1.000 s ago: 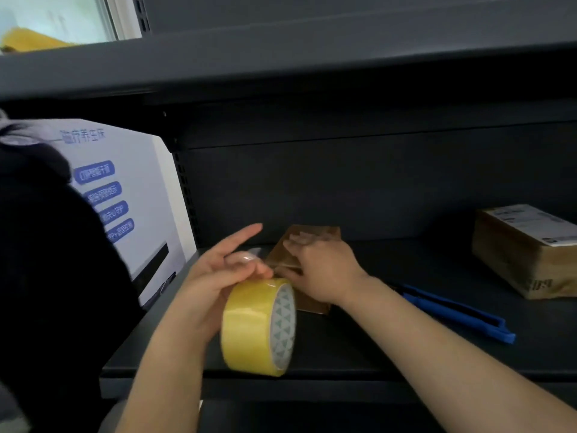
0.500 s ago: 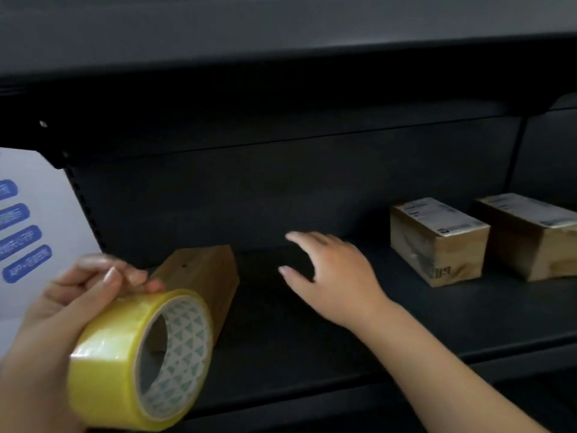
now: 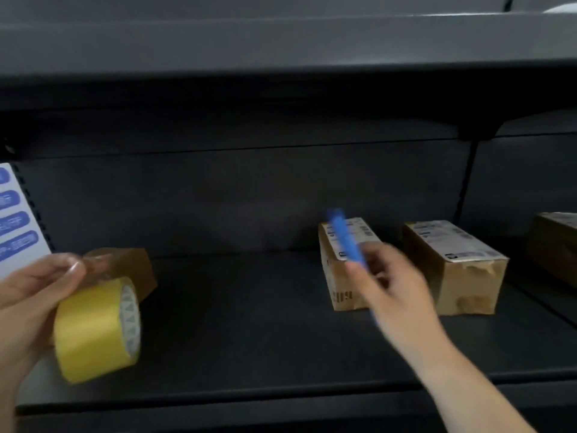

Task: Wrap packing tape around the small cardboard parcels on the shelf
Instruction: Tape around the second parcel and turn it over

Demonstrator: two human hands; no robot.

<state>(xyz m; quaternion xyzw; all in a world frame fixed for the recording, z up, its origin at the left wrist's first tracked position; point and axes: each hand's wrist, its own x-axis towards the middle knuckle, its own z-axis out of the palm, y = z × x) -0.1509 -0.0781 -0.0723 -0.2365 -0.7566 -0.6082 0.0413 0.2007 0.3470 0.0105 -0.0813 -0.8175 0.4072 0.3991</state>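
My left hand point(image 3: 28, 295) holds a yellow roll of packing tape point(image 3: 93, 329) at the lower left, above the shelf's front edge. Behind the roll a small brown parcel point(image 3: 131, 264) stands on the dark shelf point(image 3: 249, 323). My right hand point(image 3: 393, 292) is blurred in front of a labelled cardboard parcel point(image 3: 340, 285) and grips a blue utility knife point(image 3: 345, 239) that points up and left. A second labelled parcel point(image 3: 459, 270) stands to the right of the first, and the edge of a third parcel point(image 3: 555, 245) shows at the far right.
A white box with blue labels point(image 3: 15, 220) stands at the far left of the shelf. The upper shelf point(image 3: 281, 51) overhangs closely above. A dark upright post point(image 3: 465, 189) divides the shelf back on the right.
The view has swung to the right, bringing more parcels into sight. My right hand left the brown parcel, moved right and now holds the blue knife. The left hand keeps the tape roll.
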